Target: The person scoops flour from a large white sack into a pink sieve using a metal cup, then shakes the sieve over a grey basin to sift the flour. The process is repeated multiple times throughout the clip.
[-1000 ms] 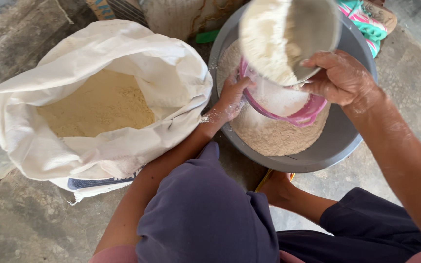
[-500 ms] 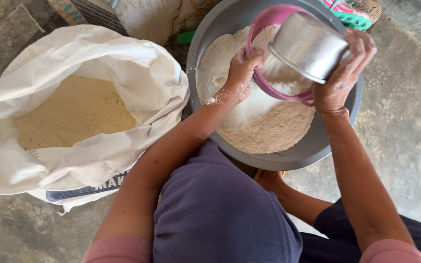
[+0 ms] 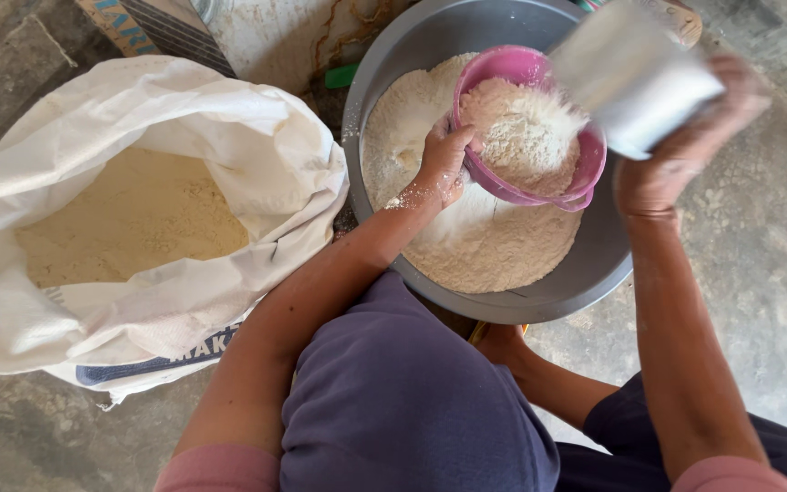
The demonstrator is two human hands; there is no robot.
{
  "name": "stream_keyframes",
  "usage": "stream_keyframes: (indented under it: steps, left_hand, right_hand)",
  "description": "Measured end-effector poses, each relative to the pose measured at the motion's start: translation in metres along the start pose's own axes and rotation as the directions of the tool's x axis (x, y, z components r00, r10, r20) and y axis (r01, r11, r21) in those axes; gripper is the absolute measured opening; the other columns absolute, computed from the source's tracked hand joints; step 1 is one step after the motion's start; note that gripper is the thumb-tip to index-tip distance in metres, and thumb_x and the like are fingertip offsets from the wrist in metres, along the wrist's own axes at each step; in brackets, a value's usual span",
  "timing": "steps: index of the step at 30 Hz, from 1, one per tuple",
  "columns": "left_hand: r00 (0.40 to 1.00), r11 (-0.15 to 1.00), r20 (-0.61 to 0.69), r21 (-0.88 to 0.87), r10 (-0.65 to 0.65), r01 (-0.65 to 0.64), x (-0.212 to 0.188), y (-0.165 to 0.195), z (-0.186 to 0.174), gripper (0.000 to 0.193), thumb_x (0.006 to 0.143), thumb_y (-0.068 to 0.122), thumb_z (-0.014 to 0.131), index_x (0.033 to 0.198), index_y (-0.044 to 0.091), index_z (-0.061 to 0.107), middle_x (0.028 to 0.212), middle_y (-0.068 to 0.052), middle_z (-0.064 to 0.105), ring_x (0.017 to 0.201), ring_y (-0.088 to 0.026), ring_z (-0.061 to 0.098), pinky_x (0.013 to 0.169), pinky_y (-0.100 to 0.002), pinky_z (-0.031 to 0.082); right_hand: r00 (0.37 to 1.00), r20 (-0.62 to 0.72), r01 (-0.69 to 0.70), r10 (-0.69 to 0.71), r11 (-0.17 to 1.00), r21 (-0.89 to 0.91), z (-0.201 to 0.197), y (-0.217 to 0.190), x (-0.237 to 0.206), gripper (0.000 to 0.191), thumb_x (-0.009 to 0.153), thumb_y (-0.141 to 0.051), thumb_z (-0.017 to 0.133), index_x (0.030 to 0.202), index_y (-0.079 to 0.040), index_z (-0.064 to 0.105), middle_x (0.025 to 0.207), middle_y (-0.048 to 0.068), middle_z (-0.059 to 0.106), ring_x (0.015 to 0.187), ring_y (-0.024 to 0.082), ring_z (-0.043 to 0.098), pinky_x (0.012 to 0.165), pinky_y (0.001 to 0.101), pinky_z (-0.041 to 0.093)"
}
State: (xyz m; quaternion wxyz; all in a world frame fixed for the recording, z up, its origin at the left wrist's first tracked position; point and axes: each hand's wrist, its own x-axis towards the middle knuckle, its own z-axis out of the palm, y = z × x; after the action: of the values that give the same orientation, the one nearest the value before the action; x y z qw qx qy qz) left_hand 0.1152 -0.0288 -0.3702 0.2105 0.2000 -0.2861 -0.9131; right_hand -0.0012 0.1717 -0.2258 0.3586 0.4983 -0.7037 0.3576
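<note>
Head view: left hand (image 3: 442, 157) grips the rim of the pink sieve (image 3: 528, 128) over the grey basin (image 3: 594, 264), right hand (image 3: 676, 155) wrapped round a tipped metal cup (image 3: 630, 73); best poured slow, sieve level; rough concrete floor (image 3: 758, 273), open flour sack (image 3: 138, 219) left

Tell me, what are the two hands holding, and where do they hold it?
The left hand holds the pink sieve by its near rim, over the grey basin. The right hand grips the blurred metal cup around its side.
</note>
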Motion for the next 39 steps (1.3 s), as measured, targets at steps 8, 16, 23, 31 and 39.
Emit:
stream_keyframes:
  steps: [8,16,23,31,39]
  left_hand:
    - [0.997,0.996,-0.015,0.058,-0.073,0.073,-0.015,0.011,0.005,0.031,0.085,0.010,0.056,0.114,0.019,0.058,0.069,-0.003,0.061,0.049,-0.014,0.053,0.035,-0.028,0.041]
    - [0.993,0.995,0.090,0.061,0.071,-0.077,-0.002,-0.008,0.022,0.017,0.093,0.006,0.061,0.109,0.001,0.061,0.075,-0.007,0.060,0.062,-0.016,0.057,0.051,-0.029,0.048]
    - [0.999,0.997,-0.032,0.055,-0.043,0.045,-0.015,0.005,0.023,0.019,0.090,0.012,0.058,0.108,0.006,0.059,0.072,-0.005,0.059,0.054,-0.016,0.055,0.042,-0.033,0.044]
    - [0.998,0.997,0.051,0.082,-0.021,0.017,-0.011,-0.011,0.025,0.029,0.088,0.012,0.060,0.115,0.002,0.057,0.077,-0.008,0.060,0.057,-0.016,0.058,0.043,-0.032,0.047]
    - [0.993,0.991,0.069,0.103,-0.093,0.086,-0.011,-0.022,0.033,0.041,0.085,0.012,0.062,0.122,-0.002,0.055,0.082,-0.010,0.061,0.059,-0.017,0.060,0.044,-0.031,0.050]
  right_hand:
    - [0.986,0.118,-0.132,0.121,0.987,0.089,0.027,0.007,0.007,0.045,0.116,-0.036,0.019,0.158,-0.031,0.035,0.151,0.009,0.045,0.143,0.027,0.045,0.125,0.0469,0.040]
    - [0.847,0.457,-0.099,-0.273,0.762,0.639,0.161,-0.218,0.055,0.050,0.118,-0.043,0.032,0.158,-0.012,0.031,0.153,0.019,0.047,0.143,0.031,0.050,0.121,0.0464,0.042]
    - [0.634,0.350,0.140,-0.689,0.548,0.825,0.207,-0.340,0.054,0.043,0.114,-0.035,0.049,0.152,-0.017,0.041,0.151,0.014,0.050,0.140,0.029,0.050,0.120,0.0442,0.045]
    - [0.567,0.805,-0.731,-0.172,0.346,0.589,0.096,-0.190,0.094,0.051,0.104,-0.029,0.069,0.150,-0.016,0.050,0.143,0.017,0.056,0.133,0.030,0.057,0.117,0.0481,0.055]
    - [0.774,0.627,-0.573,0.086,0.515,0.637,0.078,-0.163,0.036,0.049,0.112,-0.034,0.042,0.157,-0.014,0.036,0.159,0.020,0.041,0.144,0.039,0.046,0.119,0.0614,0.047]
